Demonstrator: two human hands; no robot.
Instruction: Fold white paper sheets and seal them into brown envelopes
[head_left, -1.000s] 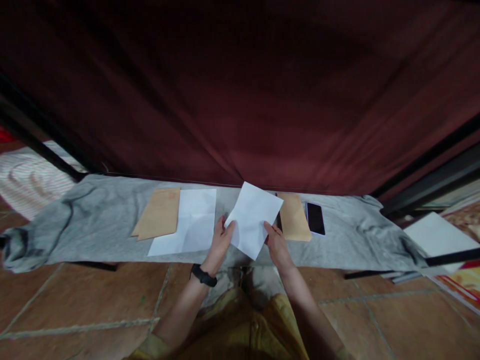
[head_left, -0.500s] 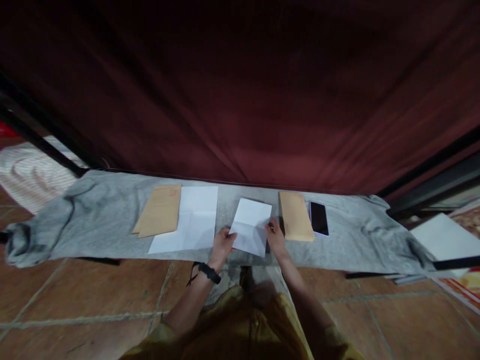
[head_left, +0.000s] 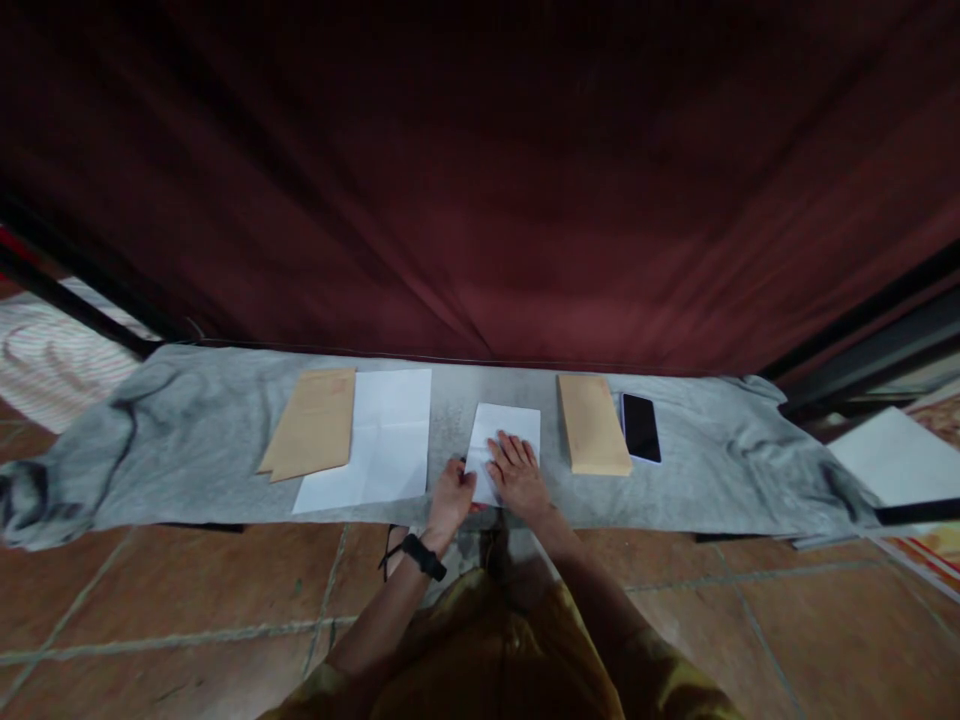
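Note:
A white sheet of paper point(head_left: 487, 422) lies on the grey cloth straight in front of me. My left hand point(head_left: 453, 494) is closed at its lower left edge, thumb on top, pinching the paper. Flat on the sheet rests my right hand point(head_left: 519, 475), its fingers spread and pointing up and left. Something small and reddish shows by the left fingertips, too small to name. To the left lies a larger white sheet point(head_left: 394, 430) with crease lines, partly under brown envelopes point(head_left: 319, 420). A stack of brown envelopes point(head_left: 595, 425) sits to the right.
A dark-screened phone point(head_left: 640, 428) lies right of the envelope stack. Grey cloth point(head_left: 720, 450) covers the narrow table. Behind it hangs a dark red curtain point(head_left: 480, 200). A white board-like piece point(head_left: 896, 455) stands at far right, and tiled floor point(head_left: 210, 580) shows below.
The white sheet, held by both hands at its sides before, now lies flatter on the cloth. My right hand has moved from its right edge onto its top, fingers spread.

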